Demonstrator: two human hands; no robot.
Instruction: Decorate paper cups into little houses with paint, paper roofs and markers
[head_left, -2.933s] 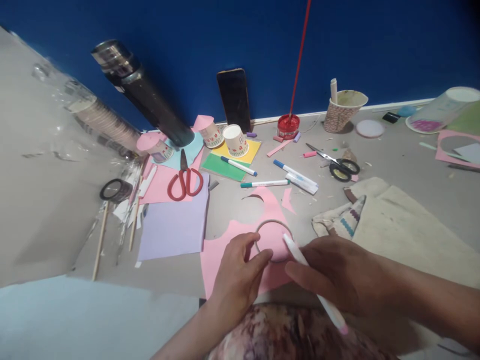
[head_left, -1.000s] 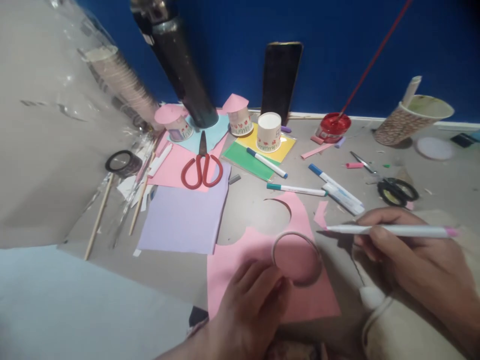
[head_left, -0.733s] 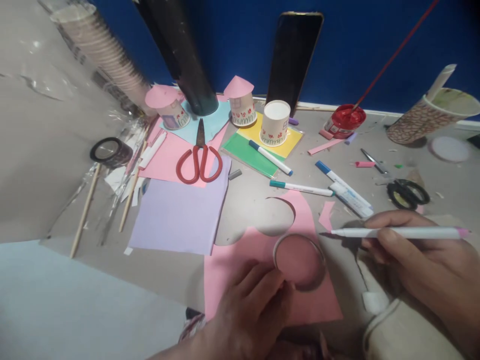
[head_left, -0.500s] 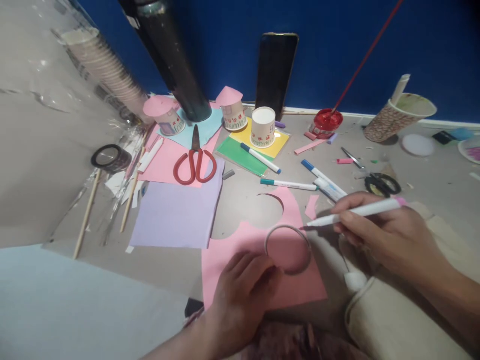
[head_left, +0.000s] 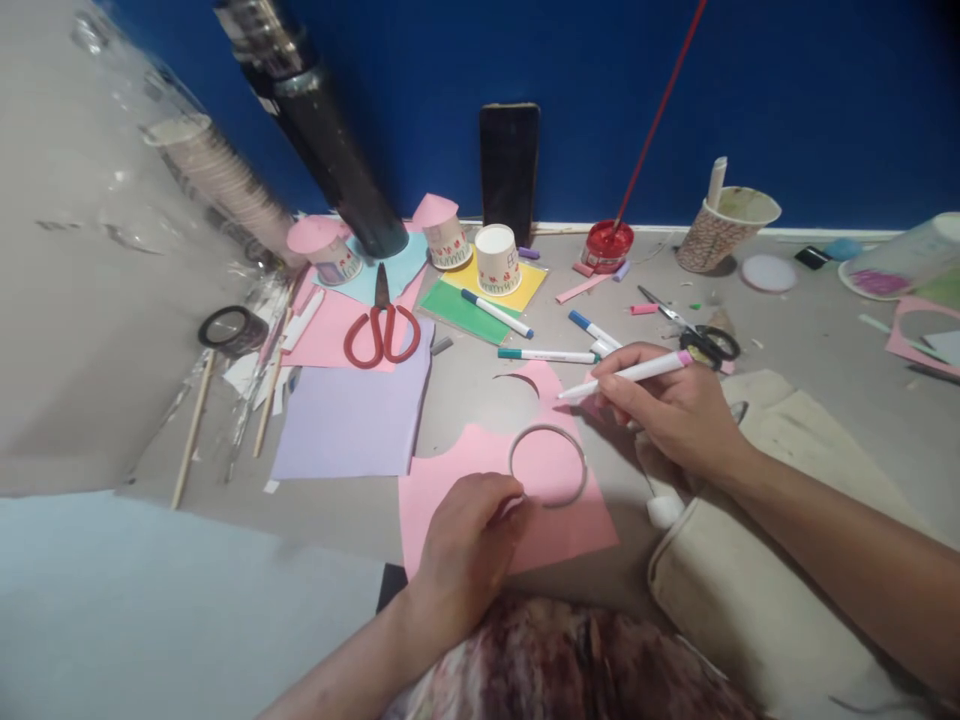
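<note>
A sheet of pink paper (head_left: 450, 500) with a curved cut-out along its top lies in front of me. On it rests a thin grey ring (head_left: 584, 465). My left hand (head_left: 469, 545) is at the ring's lower left, with thumb and fingers closed on its edge. In my right hand (head_left: 667, 405) is a white felt-tip marker (head_left: 645, 371) with a pink end, held like a pen. Its tip points left, over the paper's upper arm and just above the ring; whether it touches the paper I cannot tell.
Red-handled scissors (head_left: 382, 330) lie on coloured paper at the left, near lilac paper (head_left: 345, 420). Behind stand small decorated paper cups (head_left: 497, 265), a black bottle (head_left: 337, 150) and a phone (head_left: 510, 165). A red paint pot (head_left: 606, 250) holds a stick. Black scissors (head_left: 697, 335) lie at the right.
My right hand has brought the marker leftward, from beside the paper's right edge to over its upper arm. My left hand stays at the ring. The view has shifted somewhat.
</note>
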